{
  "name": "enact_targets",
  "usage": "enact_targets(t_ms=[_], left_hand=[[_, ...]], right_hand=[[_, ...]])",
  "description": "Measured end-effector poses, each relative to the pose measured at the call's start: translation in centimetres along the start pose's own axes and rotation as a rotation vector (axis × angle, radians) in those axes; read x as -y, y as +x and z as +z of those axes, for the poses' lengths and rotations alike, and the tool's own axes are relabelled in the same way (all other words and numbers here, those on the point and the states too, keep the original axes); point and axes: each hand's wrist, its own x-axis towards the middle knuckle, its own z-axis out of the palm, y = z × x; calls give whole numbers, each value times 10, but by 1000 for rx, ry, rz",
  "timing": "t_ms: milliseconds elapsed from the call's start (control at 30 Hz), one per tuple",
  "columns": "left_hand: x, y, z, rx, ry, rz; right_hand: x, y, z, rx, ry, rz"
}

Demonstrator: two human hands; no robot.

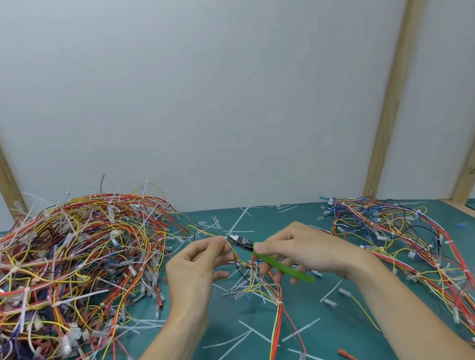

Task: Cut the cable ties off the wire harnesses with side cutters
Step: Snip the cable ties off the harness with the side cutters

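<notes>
Side cutters (272, 260) between both hands (193, 269).

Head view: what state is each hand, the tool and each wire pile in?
Left hand: pinches harness wires.
Right hand: grips side cutters.
Side cutters: tip at the pinched wires.
Harness in hand: ties remain lower down.
Left pile: tangled.
Right pile: spread out.

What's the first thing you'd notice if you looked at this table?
Probably the huge tangled heap of wires in red, yellow and blue, piled on the left of the green table. Next, the green-handled side cutters in the middle, held in the right hand with their tip at the wire the left hand pinches.
</notes>
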Motion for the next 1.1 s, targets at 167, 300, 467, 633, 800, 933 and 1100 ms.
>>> enact_targets(t_ms=[167,300,467,633,800,933,1100], left_hand=[[-3,4,-3,-27,-7,8],[-1,2,-1,-7,3,10],[-1,3,-2,-30,5,31],[0,2,-1,-17,16,33],[-2,3,-2,-30,1,24],[-2,1,0,-5,8,24],[-3,1,-1,-18,-1,32]], right_hand=[[2,-1,-1,-12,-10,-13],[4,0,2,-43,-19,-14],[3,-1,1,-39,-16,-8],[2,0,2,-31,-23,-15],[1,0,0,-28,-23,-36],[3,0,2,-38,-15,-40],[3,-1,2,-36,7,-31]])
